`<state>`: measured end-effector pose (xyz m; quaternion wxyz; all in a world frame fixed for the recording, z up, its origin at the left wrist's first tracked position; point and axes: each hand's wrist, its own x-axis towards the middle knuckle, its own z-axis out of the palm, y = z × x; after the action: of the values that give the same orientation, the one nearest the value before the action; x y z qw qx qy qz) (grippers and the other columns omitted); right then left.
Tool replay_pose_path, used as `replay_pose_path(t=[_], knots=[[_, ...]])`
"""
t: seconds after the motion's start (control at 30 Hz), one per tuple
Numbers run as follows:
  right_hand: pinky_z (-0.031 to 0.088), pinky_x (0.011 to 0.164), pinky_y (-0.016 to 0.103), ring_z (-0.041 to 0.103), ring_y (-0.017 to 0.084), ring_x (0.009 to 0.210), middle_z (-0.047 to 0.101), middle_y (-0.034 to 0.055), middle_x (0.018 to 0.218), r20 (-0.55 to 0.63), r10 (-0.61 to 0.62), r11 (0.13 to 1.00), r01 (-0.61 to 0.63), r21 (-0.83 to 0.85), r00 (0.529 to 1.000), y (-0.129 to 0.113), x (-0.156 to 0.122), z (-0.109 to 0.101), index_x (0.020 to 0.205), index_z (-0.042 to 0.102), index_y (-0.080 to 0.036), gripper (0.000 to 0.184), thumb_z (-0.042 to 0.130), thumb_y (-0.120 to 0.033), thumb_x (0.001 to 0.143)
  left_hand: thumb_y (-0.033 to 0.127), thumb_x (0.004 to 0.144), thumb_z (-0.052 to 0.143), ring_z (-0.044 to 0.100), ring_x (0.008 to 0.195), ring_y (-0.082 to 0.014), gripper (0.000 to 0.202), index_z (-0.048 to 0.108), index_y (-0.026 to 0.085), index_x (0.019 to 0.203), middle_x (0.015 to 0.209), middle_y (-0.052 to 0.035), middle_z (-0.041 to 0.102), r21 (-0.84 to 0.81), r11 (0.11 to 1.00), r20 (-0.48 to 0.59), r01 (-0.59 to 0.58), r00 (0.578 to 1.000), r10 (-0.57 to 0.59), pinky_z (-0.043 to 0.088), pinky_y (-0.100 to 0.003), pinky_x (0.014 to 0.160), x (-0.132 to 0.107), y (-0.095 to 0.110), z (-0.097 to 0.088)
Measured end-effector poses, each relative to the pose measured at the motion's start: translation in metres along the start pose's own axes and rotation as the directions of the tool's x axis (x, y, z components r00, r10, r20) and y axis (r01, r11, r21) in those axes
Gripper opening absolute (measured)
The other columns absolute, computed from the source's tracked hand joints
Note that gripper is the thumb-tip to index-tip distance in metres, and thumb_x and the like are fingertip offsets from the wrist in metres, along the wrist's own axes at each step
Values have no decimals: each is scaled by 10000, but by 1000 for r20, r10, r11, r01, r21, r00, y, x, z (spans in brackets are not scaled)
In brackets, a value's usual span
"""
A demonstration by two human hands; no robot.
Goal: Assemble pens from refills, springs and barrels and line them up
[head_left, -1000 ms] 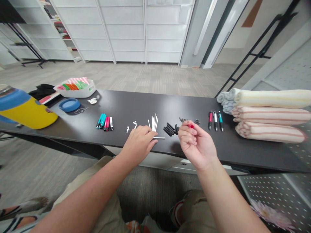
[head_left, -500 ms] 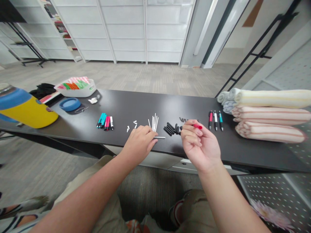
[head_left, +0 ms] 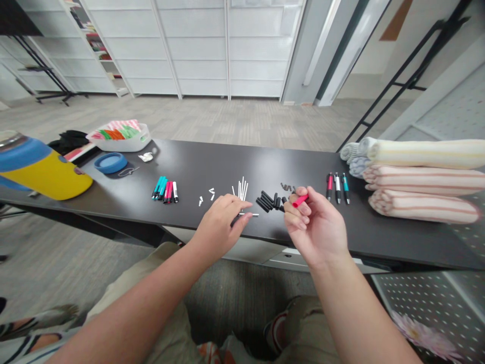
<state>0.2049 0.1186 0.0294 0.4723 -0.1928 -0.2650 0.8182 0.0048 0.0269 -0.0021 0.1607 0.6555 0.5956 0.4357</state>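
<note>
My right hand (head_left: 317,222) is closed around a short pinkish-red pen barrel (head_left: 300,200), pinched between thumb and fingers above the table. My left hand (head_left: 222,220) hovers over the table with thumb and fingers apart. Close to its fingertips lies a single white pen refill (head_left: 250,215), set crosswise and partly hidden by the hand. Just beyond is a fan of white refills (head_left: 243,188). Between the hands sit several black rubber grips (head_left: 267,200), and dark springs (head_left: 286,186) lie behind them, partly covered by my right hand.
Small white tips (head_left: 211,191) and a group of teal, pink and white pen barrels (head_left: 165,189) lie to the left. Three whole pens (head_left: 337,188) stand in a row beside rolled towels (head_left: 420,179). Far left are a yellow-blue bottle (head_left: 45,167), blue lid (head_left: 110,163) and white basket (head_left: 125,144).
My left hand has lifted slightly, and its thumb and fingers have spread apart near the crosswise refill. In my right hand the red barrel has turned, showing more of its length.
</note>
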Motion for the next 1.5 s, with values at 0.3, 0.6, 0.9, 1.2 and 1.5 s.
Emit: replay_pose_path(t=[0.3, 0.6, 0.9, 1.2, 1.5], knots=[[498, 642, 294, 660, 158, 675, 711, 1, 785, 540, -367, 45, 595, -803, 757, 24, -25, 11, 986, 696, -242, 124, 587, -243, 1043, 579, 1108, 287, 729, 1128, -287, 652, 750, 120, 1091, 1158, -188, 762, -881, -332, 466, 338, 744, -479, 552, -431, 1052, 6, 47, 53], [560, 773, 287, 750, 174, 835, 791, 32, 972, 663, -307, -221, 626, -748, 683, 29, -28, 13, 1041, 654, -219, 107, 548, -203, 1045, 485, 1123, 330, 747, 996, -234, 539, 745, 146, 1064, 1075, -135, 777, -870, -377, 476, 319, 741, -473, 563, -397, 1028, 5, 45, 47], [564, 767, 294, 756, 183, 834, 801, 41, 992, 668, -246, -257, 618, -744, 702, 28, -27, 18, 1065, 663, -233, 109, 556, -232, 1045, 486, 1114, 354, 743, 938, -228, 518, 745, 155, 1036, 987, -114, 762, -878, -344, 476, 333, 685, -551, 551, -423, 1053, 4, 43, 41], [545, 693, 323, 758, 213, 769, 808, 63, 888, 756, -241, -356, 669, -653, 609, 30, -32, 19, 999, 670, -216, 131, 543, -219, 1030, 500, 1106, 341, 702, 1254, -300, 540, 738, 138, 1053, 1274, -181, 758, -894, -309, 440, 323, 758, -482, 493, -469, 1159, 2, 37, 47], [542, 655, 309, 738, 194, 710, 790, 35, 850, 697, -244, -264, 646, -716, 674, 37, -36, 20, 983, 653, -235, 141, 527, -236, 1047, 536, 1104, 326, 689, 1295, -308, 601, 754, 118, 1053, 1272, -186, 766, -892, -327, 439, 314, 776, -452, 474, -455, 1186, 3, 43, 41]])
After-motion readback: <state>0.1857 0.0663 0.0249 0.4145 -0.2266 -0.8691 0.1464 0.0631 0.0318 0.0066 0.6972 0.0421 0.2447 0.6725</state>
